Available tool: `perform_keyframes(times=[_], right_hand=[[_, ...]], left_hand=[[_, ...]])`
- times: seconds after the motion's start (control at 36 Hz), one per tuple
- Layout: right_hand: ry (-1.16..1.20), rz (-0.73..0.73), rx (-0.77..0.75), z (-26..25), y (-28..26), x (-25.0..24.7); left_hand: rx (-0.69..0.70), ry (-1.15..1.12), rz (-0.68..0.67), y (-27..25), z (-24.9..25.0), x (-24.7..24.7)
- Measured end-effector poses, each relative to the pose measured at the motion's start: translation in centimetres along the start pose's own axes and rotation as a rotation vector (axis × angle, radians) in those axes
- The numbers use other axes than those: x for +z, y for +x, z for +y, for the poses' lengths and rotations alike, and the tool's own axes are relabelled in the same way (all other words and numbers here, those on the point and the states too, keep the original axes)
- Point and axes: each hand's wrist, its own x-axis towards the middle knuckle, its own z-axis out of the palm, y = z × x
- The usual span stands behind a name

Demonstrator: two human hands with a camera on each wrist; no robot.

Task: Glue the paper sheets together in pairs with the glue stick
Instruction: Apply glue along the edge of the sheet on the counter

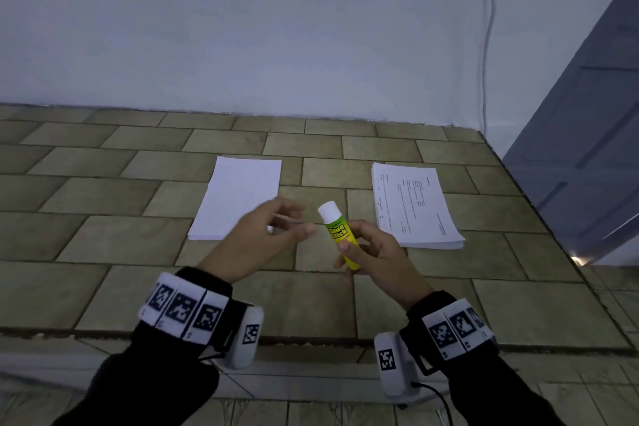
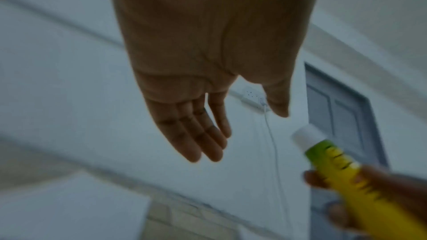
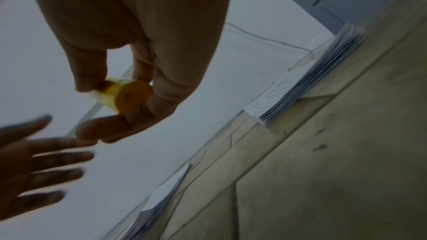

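Observation:
My right hand [image 1: 366, 249] grips a yellow-green glue stick [image 1: 338, 231] by its lower body, white cap on and pointing up and away. In the right wrist view its yellow base [image 3: 129, 96] sits between thumb and fingers. My left hand [image 1: 273, 228] hovers just left of the stick with fingers straight and spread, holding nothing; the left wrist view shows its open palm [image 2: 208, 98] beside the capped stick [image 2: 323, 154]. A stack of blank white sheets [image 1: 238, 197] lies on the tiled surface behind the left hand. A stack of printed sheets [image 1: 415, 204] lies to the right.
The tiled surface [image 1: 138, 228] ends at a white wall at the back. A thin white cable [image 1: 487, 38] runs down the wall near the right corner. A grey-blue door [image 1: 587, 149] stands past the surface's right edge.

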Motion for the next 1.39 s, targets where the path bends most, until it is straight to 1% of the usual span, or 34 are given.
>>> perform_keyframes(times=[0.06,0.14,0.25,0.33,0.42,0.47,0.58,0.64,0.69,0.78,0.86,0.97,1.06,1.14,1.19,1.25,1.31,1.39], right_hand=[[0.003,-0.017,0.007,0.0,0.1,0.2],[0.027,-0.009,0.015,0.1,0.2,0.3],[0.082,0.063,0.01,0.7,0.3,0.6],[0.073,0.148,0.013,1.2,0.5,0.4],[0.02,0.21,-0.014,1.4,0.6,-0.1],[0.03,0.218,-0.011,1.4,0.7,-0.3],[0.146,0.148,0.068,0.8,0.6,0.1],[0.134,0.127,0.103,0.4,0.5,0.4],[0.122,0.139,0.124,0.3,0.4,0.5],[0.132,0.179,0.12,0.2,0.5,0.5],[0.107,0.207,0.068,0.1,0.6,0.4],[-0.013,0.178,-0.057,0.4,0.6,0.0],[-0.096,0.17,-0.086,0.7,0.7,-0.1],[-0.08,0.119,-0.031,0.4,0.6,0.0],[-0.05,0.087,0.038,0.1,0.5,0.2],[-0.025,0.061,0.069,-0.3,0.3,0.5],[-0.018,0.037,0.084,-0.5,0.3,0.6],[-0.053,0.07,0.095,-0.2,0.4,0.7]], left_hand=[[0.024,-0.081,-0.088,0.5,-0.2,1.3],[0.049,-0.139,-0.099,1.4,-0.9,2.8],[0.062,-0.269,-0.018,1.7,-1.7,3.5],[0.027,-0.428,0.068,1.7,-1.5,3.6],[0.008,-0.511,0.106,1.7,-1.5,3.9],[0.008,-0.557,0.137,1.6,-1.6,4.1],[0.026,-0.621,0.149,1.3,-1.5,4.3],[0.039,-0.636,0.12,1.3,-1.3,4.3],[0.061,-0.637,0.088,1.2,-1.2,4.4],[0.103,-0.624,0.107,1.1,-0.8,4.5],[0.114,-0.649,0.169,1.3,-0.7,4.3],[0.11,-0.672,0.223,1.4,-0.9,4.0],[0.093,-0.678,0.216,1.4,-1.1,4.1],[0.079,-0.68,0.182,1.5,-1.2,4.1],[0.087,-0.671,0.14,1.5,-1.2,4.1],[0.095,-0.657,0.107,1.4,-1.1,4.1],[0.105,-0.647,0.106,1.4,-1.0,4.1],[0.113,-0.644,0.147,1.4,-1.1,4.0]])
